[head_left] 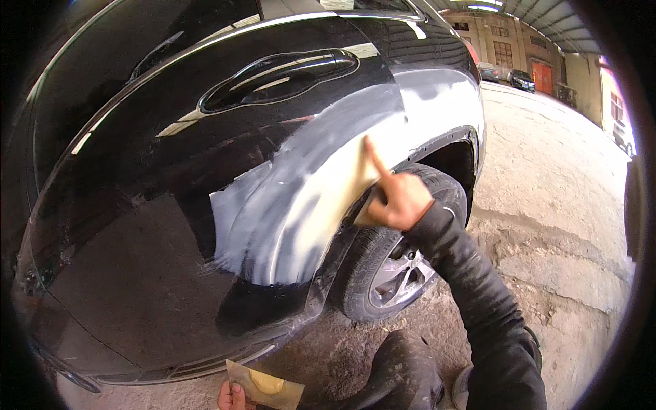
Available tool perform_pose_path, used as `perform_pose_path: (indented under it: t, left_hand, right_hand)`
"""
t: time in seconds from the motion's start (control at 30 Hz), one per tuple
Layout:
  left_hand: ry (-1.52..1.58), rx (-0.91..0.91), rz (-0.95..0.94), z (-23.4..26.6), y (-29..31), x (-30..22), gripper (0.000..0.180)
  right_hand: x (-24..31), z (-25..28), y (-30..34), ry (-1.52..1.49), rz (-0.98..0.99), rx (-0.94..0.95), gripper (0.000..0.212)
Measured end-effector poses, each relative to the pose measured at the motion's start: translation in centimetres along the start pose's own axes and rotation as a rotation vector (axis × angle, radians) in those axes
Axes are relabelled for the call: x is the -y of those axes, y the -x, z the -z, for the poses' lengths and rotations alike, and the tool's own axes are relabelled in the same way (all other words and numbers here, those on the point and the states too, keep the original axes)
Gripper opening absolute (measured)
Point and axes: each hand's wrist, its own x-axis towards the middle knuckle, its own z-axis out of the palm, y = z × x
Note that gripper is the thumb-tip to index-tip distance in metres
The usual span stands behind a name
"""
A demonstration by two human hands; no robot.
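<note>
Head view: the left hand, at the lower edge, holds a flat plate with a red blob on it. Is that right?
Not quite: in the head view the blob is yellow, not red. The left hand does hold the flat plate at the lower edge.

Car-body workshop: black car (164,164), pale filler patch (321,184), concrete floor (547,178), high roof (540,22), parked car (522,81) beyond.

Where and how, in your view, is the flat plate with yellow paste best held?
Probably by its left end, from the lower left, as the left hand does: the flat plate looks thin, and the yellow paste leaves that end bare.
</note>
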Motion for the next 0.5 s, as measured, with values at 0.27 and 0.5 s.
perform_pose_path:
  t: [0.27,0.5]
  left_hand:
    - [-0.038,0.013,-0.035,0.1,0.0,-0.3,0.039]
    - [-0.038,0.018,-0.038,0.0,0.5,0.0,0.034]
  right_hand:
    - [2.1,-0.6,-0.3,0.017,-0.022,-0.044,0.084]
    - [7.5,-7.2,1.6,0.06,0.312,0.112,0.102]
